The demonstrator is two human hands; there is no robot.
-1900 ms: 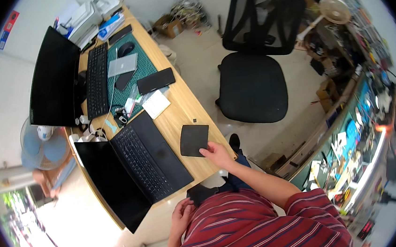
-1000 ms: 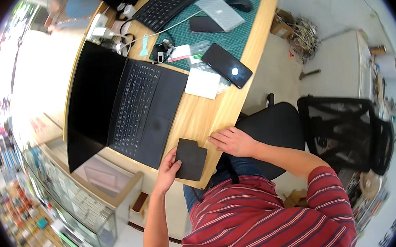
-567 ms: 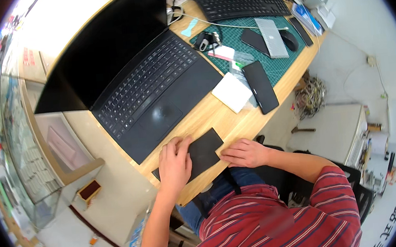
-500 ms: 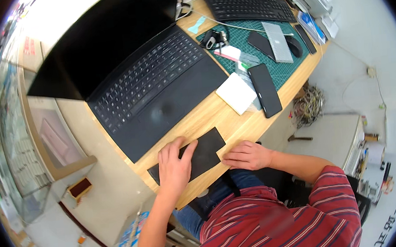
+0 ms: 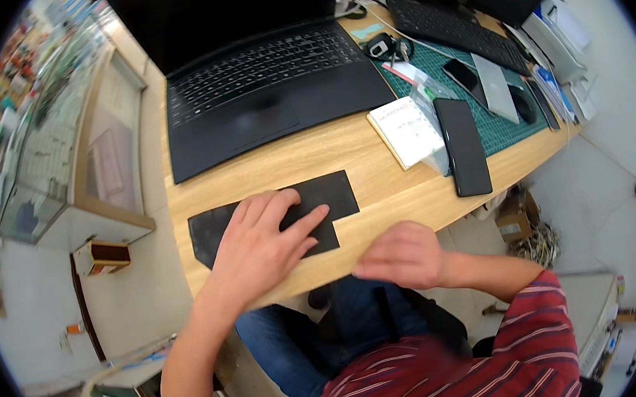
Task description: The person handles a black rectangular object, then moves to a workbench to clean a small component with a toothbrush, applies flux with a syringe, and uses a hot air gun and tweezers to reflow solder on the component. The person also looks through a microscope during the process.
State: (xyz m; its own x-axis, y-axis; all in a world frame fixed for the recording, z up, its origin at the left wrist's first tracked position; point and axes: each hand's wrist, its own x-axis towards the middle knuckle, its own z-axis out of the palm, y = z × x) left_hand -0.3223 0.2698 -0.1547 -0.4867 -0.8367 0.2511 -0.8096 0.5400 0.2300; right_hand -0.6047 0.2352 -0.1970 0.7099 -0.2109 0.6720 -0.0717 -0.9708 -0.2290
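Observation:
A thin, flat black piece with a notched right end and a cut lower-left corner lies on the wooden desk. My left hand rests over its middle, fingers spread and open, hiding part of it. At the desk's front edge, right of the notch, my right hand is closed with its fingers curled together. Whether anything is between those fingers cannot be made out. The right hand is apart from the black piece.
An opened laptop stands behind the black piece. To the right are a notepad, a black phone, a green cutting mat, keys and a keyboard. A glass display case stands left of the desk.
The view has turned and shifted, so the desk sits straighter. My left hand's fingers have spread flatter over the black piece. My right hand's fingers have drawn in from lying flatter on the edge.

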